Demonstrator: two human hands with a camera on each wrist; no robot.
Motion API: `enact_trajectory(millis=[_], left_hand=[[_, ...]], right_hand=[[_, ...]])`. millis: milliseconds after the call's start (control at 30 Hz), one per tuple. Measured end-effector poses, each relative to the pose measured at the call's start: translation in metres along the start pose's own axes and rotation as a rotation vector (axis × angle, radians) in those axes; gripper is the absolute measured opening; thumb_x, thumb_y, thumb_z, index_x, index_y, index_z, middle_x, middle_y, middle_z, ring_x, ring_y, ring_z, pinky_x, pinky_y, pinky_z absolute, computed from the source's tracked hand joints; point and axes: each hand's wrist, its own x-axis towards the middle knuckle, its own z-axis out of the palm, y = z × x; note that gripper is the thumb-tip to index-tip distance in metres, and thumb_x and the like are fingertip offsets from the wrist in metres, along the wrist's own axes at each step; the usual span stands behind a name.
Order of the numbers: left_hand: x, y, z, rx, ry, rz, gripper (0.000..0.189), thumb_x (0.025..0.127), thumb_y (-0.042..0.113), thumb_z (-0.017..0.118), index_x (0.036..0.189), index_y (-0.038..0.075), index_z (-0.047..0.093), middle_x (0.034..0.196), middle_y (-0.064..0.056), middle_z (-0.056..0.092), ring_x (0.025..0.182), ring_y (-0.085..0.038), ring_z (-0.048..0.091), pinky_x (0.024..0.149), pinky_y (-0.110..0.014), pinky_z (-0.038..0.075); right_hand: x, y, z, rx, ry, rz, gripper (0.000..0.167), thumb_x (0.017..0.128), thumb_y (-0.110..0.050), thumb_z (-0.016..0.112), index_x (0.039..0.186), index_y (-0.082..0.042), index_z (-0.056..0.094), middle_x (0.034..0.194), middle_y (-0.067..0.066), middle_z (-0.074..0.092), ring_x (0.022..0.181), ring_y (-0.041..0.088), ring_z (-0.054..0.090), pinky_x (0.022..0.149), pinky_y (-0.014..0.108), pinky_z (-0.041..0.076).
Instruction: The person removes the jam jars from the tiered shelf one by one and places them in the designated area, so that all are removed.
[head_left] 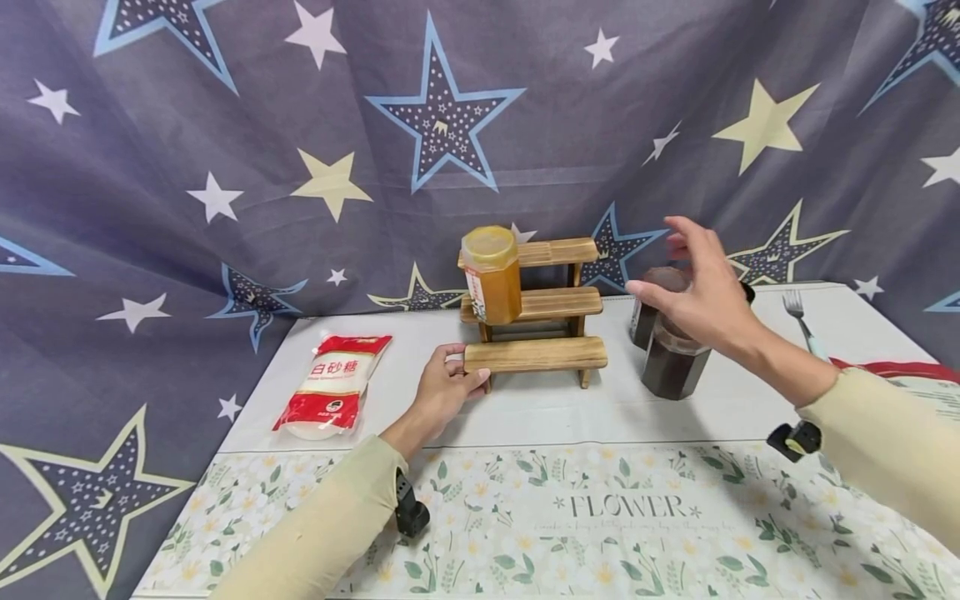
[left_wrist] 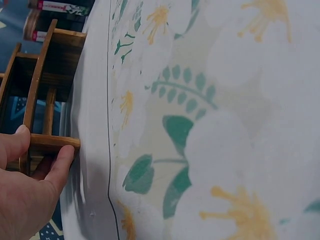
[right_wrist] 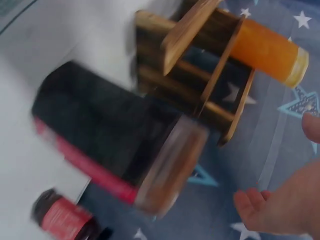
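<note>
A three-step wooden stand (head_left: pixel 536 355) is on the table. My left hand (head_left: pixel 441 387) grips the left end of its lowest step; in the left wrist view the thumb and fingers (left_wrist: pixel 61 169) lie on either side of the wood. An amber jar with a yellow lid (head_left: pixel 497 287) sits at the left of the middle step. Above two dark jars to the right of the stand, my right hand (head_left: pixel 708 292) is held with thumb and fingers apart. The front dark jar (head_left: pixel 672 371) partly hides the rear one (head_left: pixel 641 323). The right wrist view shows a dark jar (right_wrist: pixel 100 125), blurred and apart from the hand.
A red and white sugar bag (head_left: pixel 332 383) lies to the left. On the right are a fork (head_left: pixel 797 310) and a red-edged packet (head_left: pixel 911 379). A dark bottle with a red label (right_wrist: pixel 65 217) shows in the right wrist view. Behind the table (head_left: pixel 562 421) hangs a star-patterned cloth (head_left: pixel 255 158).
</note>
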Motion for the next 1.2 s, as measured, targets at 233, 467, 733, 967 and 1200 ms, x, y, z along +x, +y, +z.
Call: enact_trajectory(millis=[233, 467, 733, 967, 1200], left_hand=[[-0.001, 0.001, 0.001, 0.006, 0.004, -0.002, 0.058, 0.089, 0.001, 0.067, 0.138, 0.003, 0.036, 0.116, -0.023, 0.060, 0.096, -0.027, 0.064, 0.084, -0.041, 0.059], [-0.002, 0.002, 0.002, 0.023, 0.012, -0.016, 0.057, 0.089, 0.001, 0.067, 0.137, 0.006, 0.037, 0.114, -0.021, 0.061, 0.097, -0.028, 0.064, 0.082, -0.039, 0.060], [-0.001, 0.003, 0.001, 0.016, 0.013, -0.015, 0.056, 0.089, 0.001, 0.067, 0.136, 0.006, 0.037, 0.113, -0.021, 0.060, 0.097, -0.028, 0.064, 0.083, -0.040, 0.059], [-0.002, 0.003, 0.000, 0.006, 0.010, -0.016, 0.056, 0.089, 0.001, 0.068, 0.136, 0.006, 0.037, 0.112, -0.020, 0.060, 0.097, -0.029, 0.064, 0.082, -0.040, 0.060], [-0.002, 0.003, 0.001, 0.006, 0.000, -0.009, 0.057, 0.089, 0.001, 0.067, 0.136, 0.005, 0.036, 0.115, -0.021, 0.060, 0.098, -0.029, 0.064, 0.084, -0.042, 0.059]], right_hand=[[0.015, -0.020, 0.030, 0.072, -0.113, 0.039, 0.088, 0.084, -0.033, 0.076, 0.152, -0.016, 0.023, 0.138, 0.019, 0.037, 0.124, 0.035, 0.043, 0.101, 0.054, 0.042], [0.032, -0.036, 0.058, 0.114, -0.142, 0.013, 0.091, 0.082, -0.033, 0.078, 0.152, -0.017, 0.021, 0.137, 0.017, 0.039, 0.123, 0.032, 0.044, 0.101, 0.049, 0.043], [0.047, -0.057, 0.083, 0.136, -0.180, -0.003, 0.098, 0.080, -0.035, 0.080, 0.153, -0.016, 0.018, 0.136, 0.019, 0.039, 0.124, 0.033, 0.045, 0.097, 0.048, 0.049], [0.056, -0.066, 0.100, 0.181, -0.198, 0.026, 0.100, 0.077, -0.037, 0.081, 0.153, -0.015, 0.019, 0.135, 0.018, 0.039, 0.122, 0.033, 0.045, 0.096, 0.046, 0.050], [0.058, -0.066, 0.113, 0.167, -0.213, 0.061, 0.103, 0.075, -0.039, 0.082, 0.152, -0.015, 0.019, 0.134, 0.016, 0.040, 0.121, 0.030, 0.047, 0.097, 0.044, 0.049]])
